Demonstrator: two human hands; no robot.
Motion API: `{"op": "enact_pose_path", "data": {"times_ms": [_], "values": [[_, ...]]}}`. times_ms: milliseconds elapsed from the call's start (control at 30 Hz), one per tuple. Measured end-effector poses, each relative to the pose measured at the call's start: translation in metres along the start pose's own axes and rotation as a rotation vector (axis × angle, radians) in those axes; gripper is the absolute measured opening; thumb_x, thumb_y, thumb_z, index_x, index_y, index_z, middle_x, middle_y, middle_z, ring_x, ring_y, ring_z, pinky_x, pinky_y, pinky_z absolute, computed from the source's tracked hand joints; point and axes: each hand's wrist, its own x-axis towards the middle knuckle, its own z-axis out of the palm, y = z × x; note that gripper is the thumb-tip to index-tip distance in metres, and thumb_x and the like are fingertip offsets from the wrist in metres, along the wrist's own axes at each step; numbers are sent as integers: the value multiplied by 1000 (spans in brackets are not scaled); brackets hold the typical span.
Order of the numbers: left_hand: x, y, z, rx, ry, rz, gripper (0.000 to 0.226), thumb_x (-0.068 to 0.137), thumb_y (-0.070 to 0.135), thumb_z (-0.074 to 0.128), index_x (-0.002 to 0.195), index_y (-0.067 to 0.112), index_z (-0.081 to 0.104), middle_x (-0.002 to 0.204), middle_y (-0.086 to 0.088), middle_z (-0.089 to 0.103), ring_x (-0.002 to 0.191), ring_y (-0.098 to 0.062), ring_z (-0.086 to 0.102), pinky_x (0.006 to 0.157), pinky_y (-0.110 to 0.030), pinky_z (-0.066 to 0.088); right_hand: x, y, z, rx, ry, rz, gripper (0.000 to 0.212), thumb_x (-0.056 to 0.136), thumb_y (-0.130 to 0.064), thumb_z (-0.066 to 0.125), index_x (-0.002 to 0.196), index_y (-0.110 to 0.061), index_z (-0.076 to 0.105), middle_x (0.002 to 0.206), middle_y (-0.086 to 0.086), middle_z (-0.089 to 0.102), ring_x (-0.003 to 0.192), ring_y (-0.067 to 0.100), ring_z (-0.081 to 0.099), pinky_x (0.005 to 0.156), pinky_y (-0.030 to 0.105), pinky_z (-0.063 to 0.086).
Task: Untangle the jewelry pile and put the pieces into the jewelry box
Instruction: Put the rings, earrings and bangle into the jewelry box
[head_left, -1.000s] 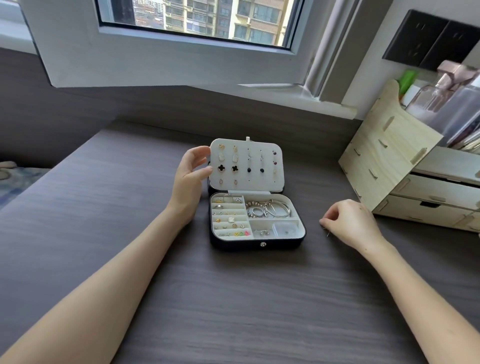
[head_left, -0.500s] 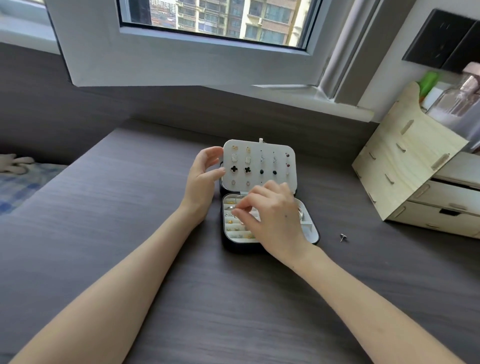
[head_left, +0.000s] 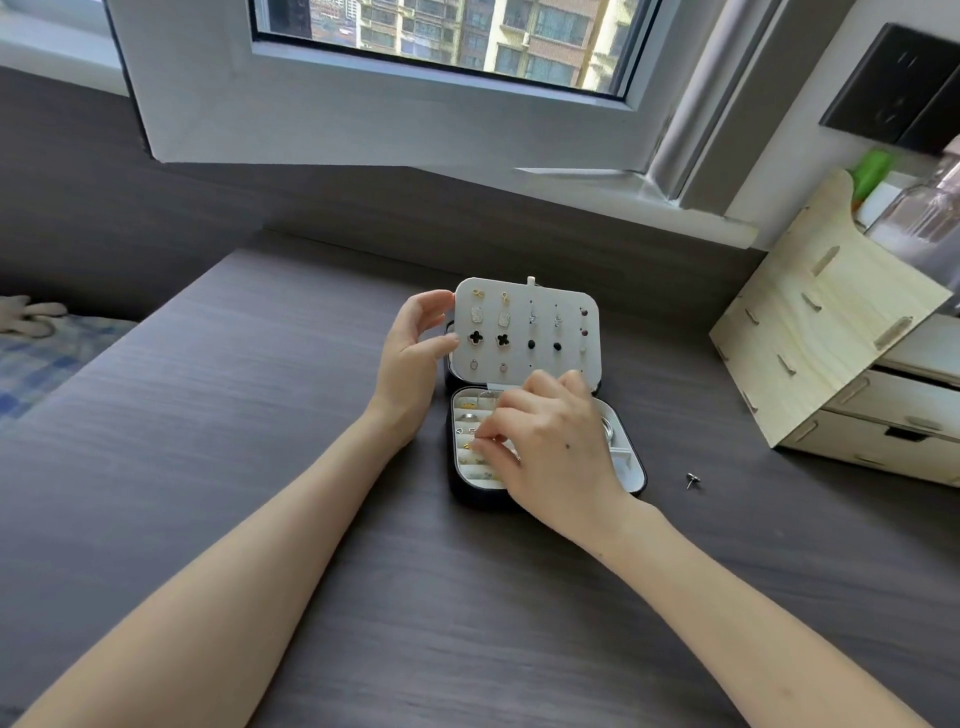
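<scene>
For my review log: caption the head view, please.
Left hand holds the jewelry box lid open; right hand reaches into the ring slots.

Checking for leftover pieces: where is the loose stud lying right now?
In the head view, the loose stud lies on the desk, right of the jewelry box and near the wooden organizer.

Left grip (head_left: 410, 358) curled, right grip (head_left: 550, 441) pinched, palm down.

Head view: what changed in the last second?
The right hand moved left from the desk to over the jewelry box tray, fingertips bunched at the left slots; what they pinch is unclear. A stud lies on the desk where it was. Unchanged: left hand holds the open lid by its left edge; box in place.
</scene>
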Motion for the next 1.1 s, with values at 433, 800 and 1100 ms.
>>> {"op": "enact_pose_path", "data": {"times_ms": [433,800,1100], "values": [[-1,2,1,32,3,-14,48,64,12,49,112,14,54,110,8,57,113,-11,51,87,-12,43,-53,83,-54,-122,-50,512,18,85,-21,59,76,-19,75,78,1,70,74,30,59,70,38,35],[-2,2,0,76,11,-20,49,65,12,49,114,14,53,118,1,56,116,-13,51,90,-16,42,-110,116,-68,-125,-346,704,23,88,-22,66,107,-10,71,94,7,67,96,29,55,86,36,40],[-2,-1,1,113,28,-21,40,81,-7,50,117,12,52,121,0,55,119,-14,49,88,-14,42,-76,80,-51,-65,78,439,13,77,-14,69,65,-18,68,67,-4,64,66,22,54,67,33,34]]}}
